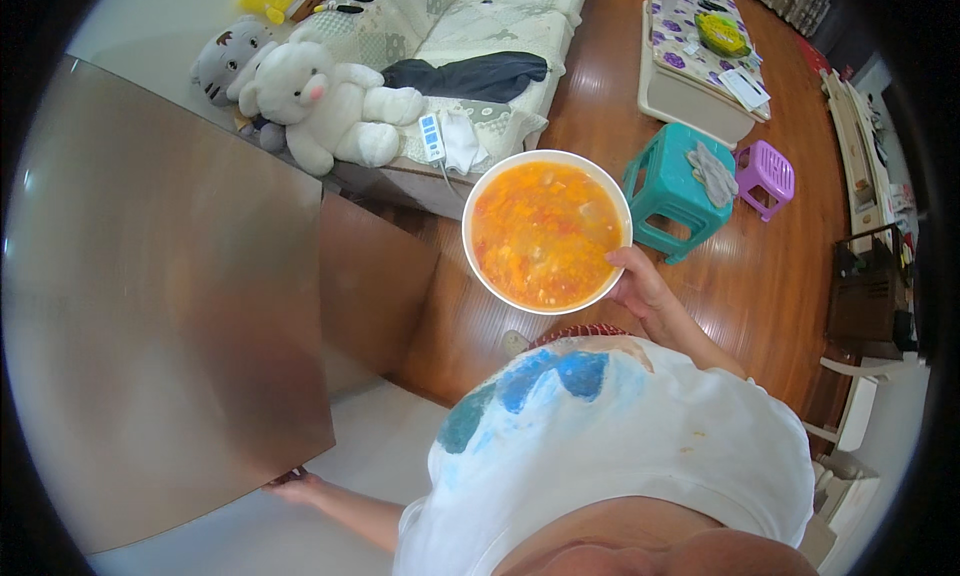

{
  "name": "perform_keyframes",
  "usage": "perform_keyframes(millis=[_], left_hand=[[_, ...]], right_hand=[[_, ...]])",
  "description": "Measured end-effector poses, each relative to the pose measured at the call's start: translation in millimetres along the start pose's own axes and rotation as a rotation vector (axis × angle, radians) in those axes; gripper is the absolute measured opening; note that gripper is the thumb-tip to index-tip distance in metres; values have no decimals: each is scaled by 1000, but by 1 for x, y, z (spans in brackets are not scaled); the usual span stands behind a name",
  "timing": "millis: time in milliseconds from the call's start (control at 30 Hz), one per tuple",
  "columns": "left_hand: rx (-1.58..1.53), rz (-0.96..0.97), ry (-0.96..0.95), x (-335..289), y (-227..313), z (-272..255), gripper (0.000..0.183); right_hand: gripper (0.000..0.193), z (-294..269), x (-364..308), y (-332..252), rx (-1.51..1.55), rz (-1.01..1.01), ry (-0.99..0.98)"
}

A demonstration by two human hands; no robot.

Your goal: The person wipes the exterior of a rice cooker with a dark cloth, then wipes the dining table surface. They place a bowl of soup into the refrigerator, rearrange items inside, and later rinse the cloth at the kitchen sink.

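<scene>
A white round bowl [478, 268] full of orange-yellow soup, with soft pieces floating in it, is held level in front of my body. My right hand [640, 284] grips its right rim, the thumb over the edge and the fingers underneath, mostly hidden. Down at the lower left, my left hand [292, 488] holds the bottom edge of a large, shiny grey-brown door [190, 306], which looks like a refrigerator door. Part of that hand's fingers is hidden at the edge. Beyond this door stands a second brown panel [370, 276].
Ahead is a sofa [500, 21] with a white plush bear [320, 91], a grey plush toy [228, 56], dark clothing [470, 76] and a power strip [431, 136]. To the right stand a teal stool [675, 191] with a grey cloth, a purple stool [767, 176] and a low table [690, 106].
</scene>
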State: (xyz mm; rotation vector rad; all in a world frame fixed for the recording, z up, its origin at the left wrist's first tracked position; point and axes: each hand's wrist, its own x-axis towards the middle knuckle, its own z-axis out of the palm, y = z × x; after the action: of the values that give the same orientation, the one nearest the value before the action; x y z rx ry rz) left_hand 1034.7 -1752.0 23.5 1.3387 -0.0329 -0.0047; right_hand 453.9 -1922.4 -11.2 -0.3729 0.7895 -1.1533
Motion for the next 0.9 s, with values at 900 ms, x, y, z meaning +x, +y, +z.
perform_keyframes(millis=[900], left_hand=[[233,514,-987,-341,-3,130,13]], right_hand=[[60,-190,-115,-67,-54,-26,18]])
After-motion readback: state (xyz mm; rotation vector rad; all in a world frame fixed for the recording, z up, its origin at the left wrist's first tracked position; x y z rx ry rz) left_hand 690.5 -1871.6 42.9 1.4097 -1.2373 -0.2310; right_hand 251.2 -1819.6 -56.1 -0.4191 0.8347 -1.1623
